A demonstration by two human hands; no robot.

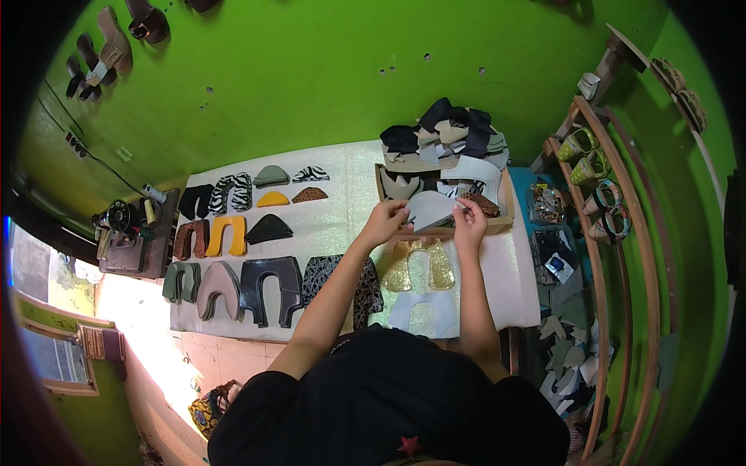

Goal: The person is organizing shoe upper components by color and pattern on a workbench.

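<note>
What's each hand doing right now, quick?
Left hand: closed, holding the left edge of a pale grey cut piece.
Right hand: closed, holding the same piece by its right edge.

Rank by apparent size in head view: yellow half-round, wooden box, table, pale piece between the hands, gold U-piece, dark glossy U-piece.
1. Table
2. Wooden box
3. Gold U-piece and dark glossy U-piece: too alike to rank
4. Pale piece
5. Yellow half-round
</note>
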